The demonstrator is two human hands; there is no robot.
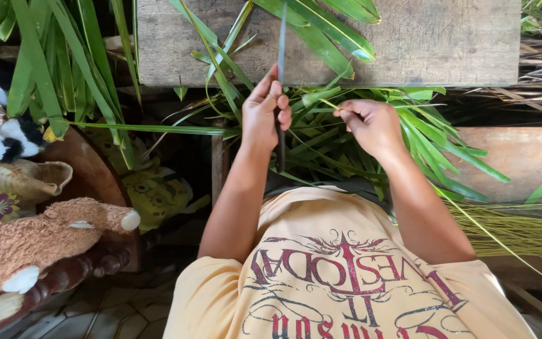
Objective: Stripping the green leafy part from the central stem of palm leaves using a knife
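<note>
Both hands are busy as I watch: my left hand point(266, 112) grips an upright knife point(281, 94), my right hand point(371, 125) pinches a thin leaf strip point(325, 102) just beside the blade.

Palm leaves point(371, 147) lie below the wooden bench point(434, 44), plush toys point(32, 242) left.

A weathered grey wooden table point(409, 44) spans the top of the view, its planks rough and scratched. Below it to the right lies a reddish-brown wooden board point(522, 163), with a bundle of thin dried sticks point(515, 232) just beneath. On the left, a dark carved wooden chair point(89, 263) carries plush toys point(26, 245) and a woven straw hat point(26, 179). The floor point(108, 314) is laid with pale patterned tiles. Soft, even daylight falls over everything.
</note>
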